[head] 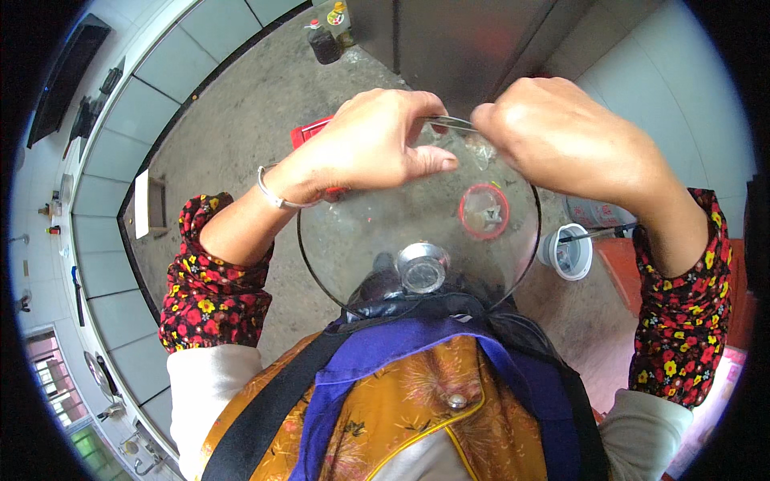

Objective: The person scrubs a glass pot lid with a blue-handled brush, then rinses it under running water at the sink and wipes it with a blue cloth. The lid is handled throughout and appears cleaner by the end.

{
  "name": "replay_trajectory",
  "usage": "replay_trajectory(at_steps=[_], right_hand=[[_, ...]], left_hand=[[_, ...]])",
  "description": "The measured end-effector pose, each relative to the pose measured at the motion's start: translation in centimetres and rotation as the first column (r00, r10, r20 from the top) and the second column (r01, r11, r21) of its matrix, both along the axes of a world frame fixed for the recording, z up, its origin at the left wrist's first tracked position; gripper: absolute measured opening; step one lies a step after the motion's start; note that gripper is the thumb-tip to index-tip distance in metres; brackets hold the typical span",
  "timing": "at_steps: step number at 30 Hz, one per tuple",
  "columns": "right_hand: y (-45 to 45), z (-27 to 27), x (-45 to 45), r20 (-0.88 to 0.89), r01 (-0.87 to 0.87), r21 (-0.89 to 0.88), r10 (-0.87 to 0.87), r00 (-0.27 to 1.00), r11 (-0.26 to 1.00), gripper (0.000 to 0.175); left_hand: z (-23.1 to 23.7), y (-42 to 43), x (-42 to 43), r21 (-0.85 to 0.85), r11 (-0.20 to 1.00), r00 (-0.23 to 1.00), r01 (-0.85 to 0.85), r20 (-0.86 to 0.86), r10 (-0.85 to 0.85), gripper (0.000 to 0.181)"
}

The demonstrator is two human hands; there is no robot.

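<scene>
A round, clear glass pot lid (355, 246) with a dark rim hangs in front of my waist, its metal-and-dark knob (423, 270) towards my body. At the far edge, my left hand (379, 141) has its fingers curled over the rim and its thumb stretched across the glass. My right hand (559, 141) is closed at the far right of the same edge, its fingertips mostly hidden. Between the hands runs a thin silvery metal band (454, 122) along the rim; whether it is loose from the glass I cannot tell.
Through the glass shows a red-rimmed bin (484, 211) on the concrete floor. A white bucket (565, 252) with a handled tool stands right, beside a red board (619, 270). Bottles (325, 42) stand by a dark cabinet (457, 42); a small box (150, 204) lies left, near a counter (99, 222).
</scene>
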State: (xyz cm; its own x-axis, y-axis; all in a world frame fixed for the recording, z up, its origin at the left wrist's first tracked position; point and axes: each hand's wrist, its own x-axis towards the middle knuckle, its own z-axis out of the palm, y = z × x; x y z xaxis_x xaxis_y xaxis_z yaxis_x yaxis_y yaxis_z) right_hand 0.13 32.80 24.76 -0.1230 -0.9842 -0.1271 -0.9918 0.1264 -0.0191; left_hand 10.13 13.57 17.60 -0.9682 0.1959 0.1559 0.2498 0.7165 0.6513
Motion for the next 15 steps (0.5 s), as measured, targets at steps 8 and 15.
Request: replay_trajectory(at_steps=[8, 15], right_hand=[[2.7, -2.1, -0.9, 0.037, 0.212, 0.087, -0.215, 0.976, 0.973, 0.037], [6.7, -3.6, -2.0, 0.42, 0.262, -0.039, -0.222, 0.88, 0.964, 0.04]], left_hand=[[-2.2, -5.3, -1.0, 0.809, 0.576, 0.86, -0.121, 0.375, -0.346, 0.049], [-2.8, -5.9, -2.0, 0.774, 0.606, 0.845, -0.185, 0.44, -0.304, 0.047]])
